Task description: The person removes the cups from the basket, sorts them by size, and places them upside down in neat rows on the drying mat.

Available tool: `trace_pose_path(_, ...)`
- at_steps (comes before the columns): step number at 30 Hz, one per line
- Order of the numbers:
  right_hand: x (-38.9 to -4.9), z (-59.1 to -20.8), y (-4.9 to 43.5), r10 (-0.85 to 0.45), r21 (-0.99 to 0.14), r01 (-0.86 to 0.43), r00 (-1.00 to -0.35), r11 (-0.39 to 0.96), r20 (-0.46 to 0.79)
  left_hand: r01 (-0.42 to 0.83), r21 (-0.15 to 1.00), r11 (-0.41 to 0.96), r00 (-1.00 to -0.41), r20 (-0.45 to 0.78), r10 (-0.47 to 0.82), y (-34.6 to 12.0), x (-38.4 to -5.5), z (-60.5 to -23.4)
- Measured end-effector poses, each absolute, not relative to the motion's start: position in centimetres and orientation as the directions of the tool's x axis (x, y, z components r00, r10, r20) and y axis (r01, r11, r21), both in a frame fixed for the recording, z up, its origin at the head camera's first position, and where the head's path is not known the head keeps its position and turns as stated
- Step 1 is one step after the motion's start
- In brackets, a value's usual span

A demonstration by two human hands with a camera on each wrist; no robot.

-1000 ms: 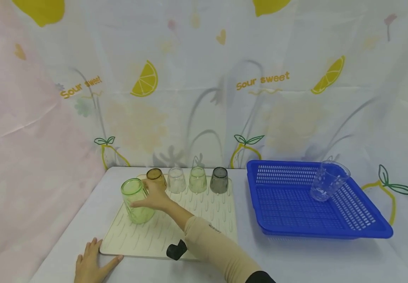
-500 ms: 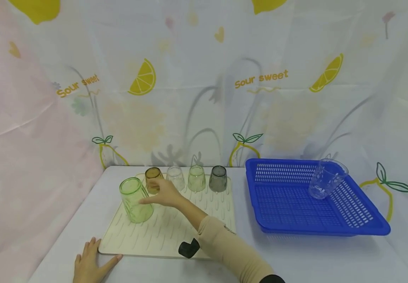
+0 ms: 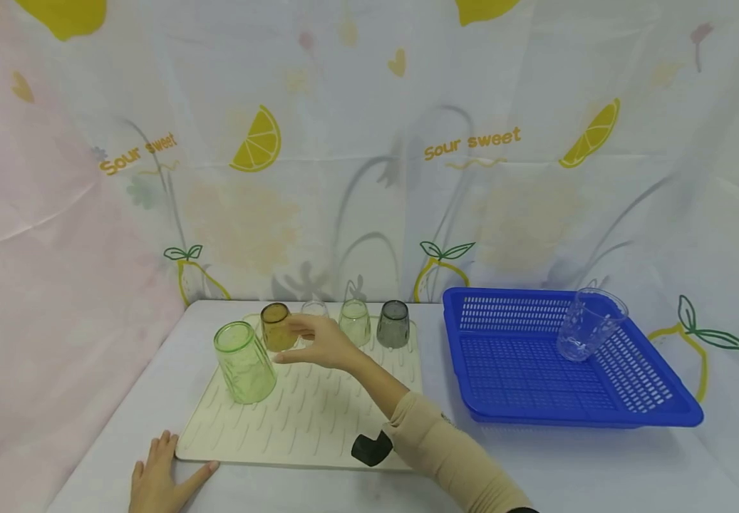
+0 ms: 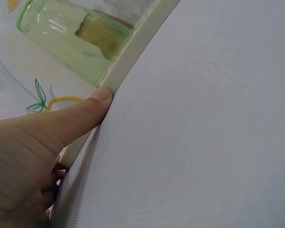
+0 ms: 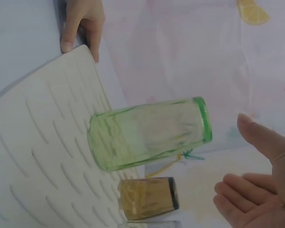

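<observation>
A tall green glass tumbler (image 3: 245, 363) stands on the left of a cream ridged mat (image 3: 318, 420), narrower end up. My right hand (image 3: 321, 342) hovers over the mat to the right of the tumbler, thumb and fingers apart and holding nothing. In the right wrist view a gap separates those fingers (image 5: 244, 192) from the tumbler. My left hand (image 3: 160, 477) rests at the mat's front left corner, thumb (image 4: 97, 102) along the front edge and fingers at the left side. Behind my right hand stand a small amber glass (image 3: 275, 331) and a partly hidden clear glass (image 3: 315, 309).
Farther right in the back row are a pale green glass (image 3: 355, 324) and a smoky grey glass (image 3: 393, 326). A blue plastic basket (image 3: 484, 413) sits on the right of the white table, with a clear glass (image 3: 587, 328) leaning inside. A lemon-print cloth (image 3: 356, 199) hangs behind.
My right hand has let go of the green tumbler and drawn back to the right, its fingers spreading. The tumbler stays standing on the mat. My left hand keeps its place.
</observation>
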State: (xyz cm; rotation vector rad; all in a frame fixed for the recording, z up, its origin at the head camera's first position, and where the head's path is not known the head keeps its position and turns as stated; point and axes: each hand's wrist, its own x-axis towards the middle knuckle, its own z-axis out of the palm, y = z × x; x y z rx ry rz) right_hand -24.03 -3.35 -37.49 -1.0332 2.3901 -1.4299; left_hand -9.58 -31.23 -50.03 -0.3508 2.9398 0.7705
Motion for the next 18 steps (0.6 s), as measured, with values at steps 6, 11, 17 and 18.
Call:
trace_pose_path(6, -23.7, -36.8, -1.1, -0.639, -0.843, -0.462, -0.743, 0.275, 0.199, -0.263, 0.463, 0.846, -0.962, -0.188, -0.196, -31.6, -9.7, -50.1)
trace_pose_path(11, -23.7, -36.3, 0.5, -0.637, -0.847, -0.468, -0.739, 0.252, 0.219, -0.260, 0.476, 0.840, -0.964, -0.176, -0.198, -31.8, -9.7, -50.3)
trace_pose_path(17, -23.6, -36.4, 2.4, -0.616, -0.846, -0.476, -0.748, 0.239, 0.247, -0.274, 0.481, 0.833, -0.958, -0.216, -0.190, -31.9, -10.0, -50.3)
trace_pose_path(18, -23.5, -36.5, 2.8, -0.614, -0.846, -0.477, -0.749, 0.239, 0.249, -0.277, 0.480, 0.832, -0.956, -0.223, -0.190, -31.9, -10.0, -50.3)
